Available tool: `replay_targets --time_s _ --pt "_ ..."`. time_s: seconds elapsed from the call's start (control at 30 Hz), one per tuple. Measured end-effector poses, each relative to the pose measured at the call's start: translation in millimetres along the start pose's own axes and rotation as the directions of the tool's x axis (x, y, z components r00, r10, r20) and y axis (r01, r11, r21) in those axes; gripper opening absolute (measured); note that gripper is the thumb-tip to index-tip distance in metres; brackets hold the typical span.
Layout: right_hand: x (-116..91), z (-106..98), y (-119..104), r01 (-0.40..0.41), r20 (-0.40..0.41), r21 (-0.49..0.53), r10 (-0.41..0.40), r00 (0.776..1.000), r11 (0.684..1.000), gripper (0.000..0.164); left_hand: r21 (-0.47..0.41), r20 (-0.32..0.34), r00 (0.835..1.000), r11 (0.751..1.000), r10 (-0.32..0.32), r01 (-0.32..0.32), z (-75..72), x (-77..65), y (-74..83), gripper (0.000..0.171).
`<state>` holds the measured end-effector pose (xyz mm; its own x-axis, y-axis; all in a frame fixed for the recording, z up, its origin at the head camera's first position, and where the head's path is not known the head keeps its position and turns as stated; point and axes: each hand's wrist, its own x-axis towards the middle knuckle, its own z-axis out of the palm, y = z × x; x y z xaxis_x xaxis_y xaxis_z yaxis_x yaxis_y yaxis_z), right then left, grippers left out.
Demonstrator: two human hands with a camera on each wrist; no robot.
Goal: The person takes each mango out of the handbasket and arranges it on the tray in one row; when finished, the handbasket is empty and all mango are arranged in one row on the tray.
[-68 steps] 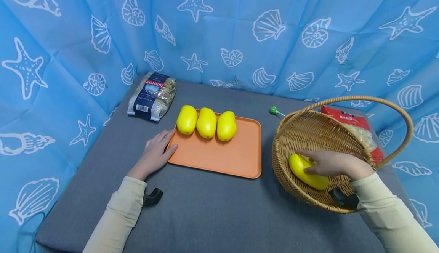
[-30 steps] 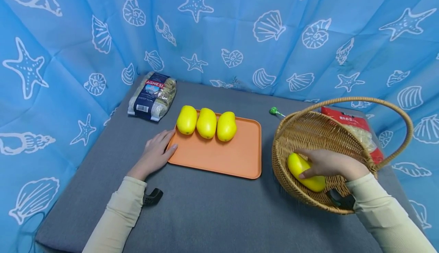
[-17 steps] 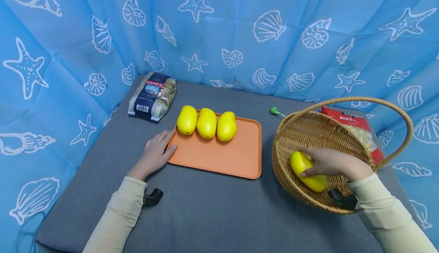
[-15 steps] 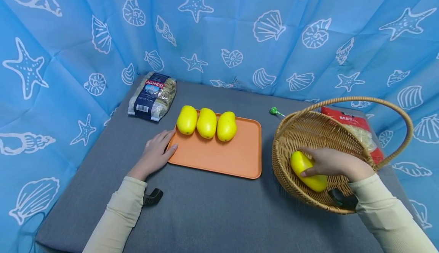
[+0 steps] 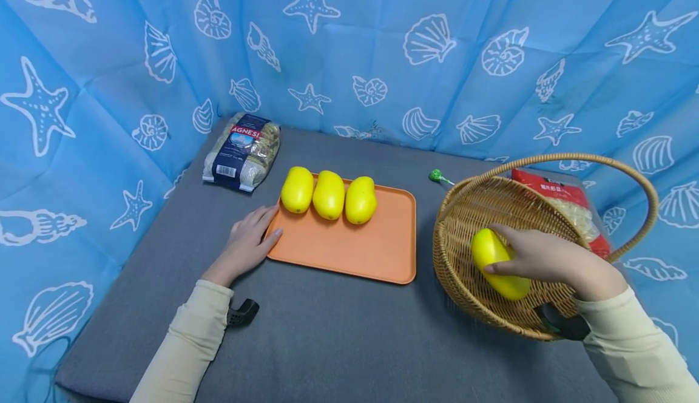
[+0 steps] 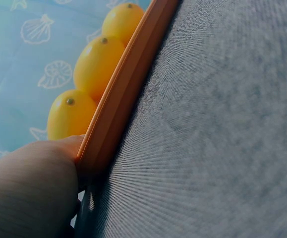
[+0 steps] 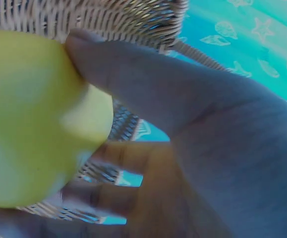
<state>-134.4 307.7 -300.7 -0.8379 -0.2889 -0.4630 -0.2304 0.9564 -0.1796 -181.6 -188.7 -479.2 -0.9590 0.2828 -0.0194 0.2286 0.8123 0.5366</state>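
My right hand (image 5: 537,257) grips a smooth yellow mango (image 5: 499,266) inside the wicker basket (image 5: 453,287), its thumb on the near side. In the right wrist view the thumb presses the mango (image 7: 29,119) and the other fingers reach beneath and behind it. My left hand (image 5: 248,242) rests at the left edge of the orange tray (image 5: 371,257), fingers extended, thumb over the rim. Three more mangoes stand side by side along the tray's back: a left mango (image 5: 297,190), a middle mango (image 5: 329,195) and a right mango (image 5: 360,201).
A pasta bag (image 5: 243,151) lies at the back left of the grey table (image 5: 338,336). Behind the basket, whose handle (image 5: 568,157) arches up at the right, lies a red and clear bag (image 5: 562,199). A green lollipop (image 5: 437,176) lies left of it. A blue curtain (image 5: 360,45) hangs behind.
The right hand has closed its grip round the mango in the basket and shifted it slightly up and to the right. The left hand and the tray have stayed in place.
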Motion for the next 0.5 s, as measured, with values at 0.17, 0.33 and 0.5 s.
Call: replay_targets --time_s 0.17,0.33,0.5 --pt "-7 -4 -8 -0.029 -0.044 -0.001 0.029 0.999 1.0 0.092 -0.002 0.003 1.0 1.0 0.004 -0.004 -0.5 -0.5 0.1 0.062" --pt "-13 -9 -21 -0.02 -0.142 -0.029 0.016 0.99 0.999 0.086 -0.006 0.004 1.0 1.0 -0.001 0.001 -0.9 -0.8 1.1 0.062" --pt "-22 -16 -36 -0.057 -0.22 -0.008 0.053 0.974 0.998 0.083 -0.006 0.004 1.0 1.0 -0.006 0.006 -1.8 -0.9 1.7 0.062"
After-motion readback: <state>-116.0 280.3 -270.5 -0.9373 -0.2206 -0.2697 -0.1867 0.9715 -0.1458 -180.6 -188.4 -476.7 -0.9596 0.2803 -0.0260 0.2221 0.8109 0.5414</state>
